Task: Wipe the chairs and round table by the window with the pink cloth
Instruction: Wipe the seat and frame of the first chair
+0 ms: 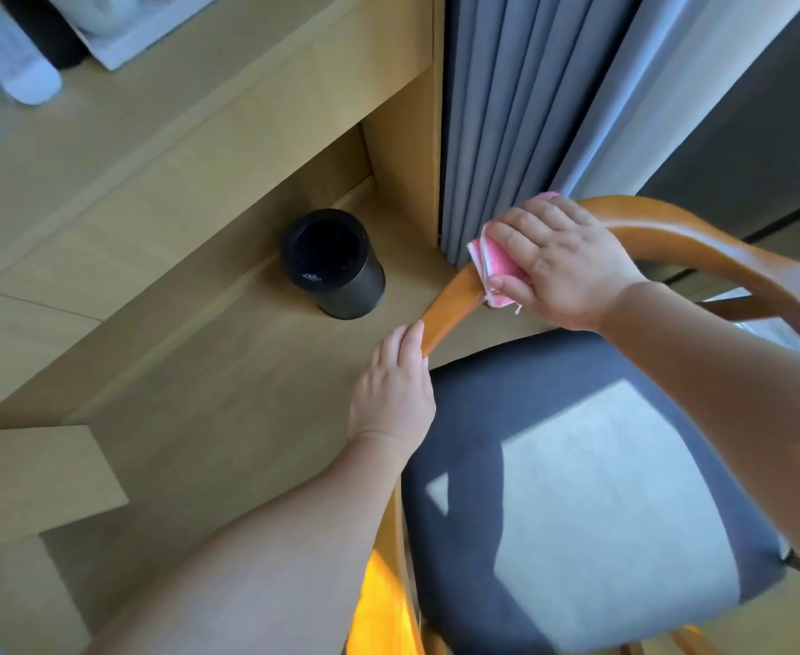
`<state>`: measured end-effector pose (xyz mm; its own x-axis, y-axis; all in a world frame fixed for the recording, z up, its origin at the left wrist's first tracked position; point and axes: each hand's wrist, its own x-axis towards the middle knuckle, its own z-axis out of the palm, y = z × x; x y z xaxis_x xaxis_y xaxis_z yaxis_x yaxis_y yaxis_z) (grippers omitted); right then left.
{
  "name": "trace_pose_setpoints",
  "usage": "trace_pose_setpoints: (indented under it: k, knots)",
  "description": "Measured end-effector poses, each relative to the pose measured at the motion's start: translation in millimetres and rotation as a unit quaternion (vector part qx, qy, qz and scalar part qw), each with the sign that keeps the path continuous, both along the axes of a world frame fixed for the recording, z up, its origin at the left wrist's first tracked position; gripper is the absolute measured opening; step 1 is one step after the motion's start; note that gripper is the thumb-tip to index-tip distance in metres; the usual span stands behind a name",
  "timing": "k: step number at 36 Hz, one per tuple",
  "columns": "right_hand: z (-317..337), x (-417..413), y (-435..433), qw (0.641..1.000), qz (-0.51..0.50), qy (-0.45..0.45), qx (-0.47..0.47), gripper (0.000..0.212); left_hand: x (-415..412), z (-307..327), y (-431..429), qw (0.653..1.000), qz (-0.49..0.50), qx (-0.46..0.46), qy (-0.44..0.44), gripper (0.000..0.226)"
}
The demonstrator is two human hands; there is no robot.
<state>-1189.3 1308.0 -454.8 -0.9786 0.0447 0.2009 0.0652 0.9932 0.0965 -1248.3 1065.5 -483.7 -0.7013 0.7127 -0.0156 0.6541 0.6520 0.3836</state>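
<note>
A wooden chair fills the right half of the head view, with a curved orange-brown back rail and a dark grey seat cushion. My right hand presses the folded pink cloth onto the rail near its left bend. My left hand grips the lower end of the same rail at the chair's left side. The round table is out of view.
A black cylindrical bin stands on the wooden floor left of the chair. Grey curtains hang just behind the chair back. A wooden desk with a white tray and bottles spans the upper left.
</note>
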Motion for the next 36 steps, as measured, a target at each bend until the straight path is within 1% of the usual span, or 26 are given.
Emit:
trace_pose_setpoints:
  k: [3,11,15,25,27,29,32,36]
  knots:
    - [1.6,7.2,16.6,1.000,-0.017,0.012,-0.006,0.065,0.3,-1.6,1.0,1.000,0.003,-0.007,0.004,0.045]
    - [-2.3,11.3,35.9,0.999,0.009,0.019,-0.028,0.069,1.7,-4.1,2.0,0.999,0.007,-0.032,0.020,0.044]
    - [-1.5,13.5,41.5,0.999,0.005,0.008,-0.033,0.071,1.6,-4.1,2.1,0.999,0.007,-0.038,0.030,0.042]
    - [1.6,35.3,68.2,0.994,-0.042,-0.038,-0.091,0.077,1.8,-5.7,3.0,0.999,0.001,-0.032,0.039,0.042]
    - [4.3,32.8,66.4,0.993,-0.054,-0.035,-0.099,0.073,1.8,-7.1,3.2,0.999,0.000,-0.029,0.039,0.042]
    - [8.0,24.0,62.3,0.990,-0.088,-0.020,-0.111,0.065,1.9,-8.3,3.2,0.999,-0.001,-0.022,0.036,0.043]
    - [9.2,8.0,51.2,0.983,-0.142,0.016,-0.119,0.063,2.0,-7.4,2.8,0.999,-0.004,-0.020,0.027,0.046]
    - [1.0,6.7,40.4,0.979,-0.165,0.052,-0.108,0.047,1.1,-6.2,2.6,0.999,-0.010,-0.022,0.022,0.044]
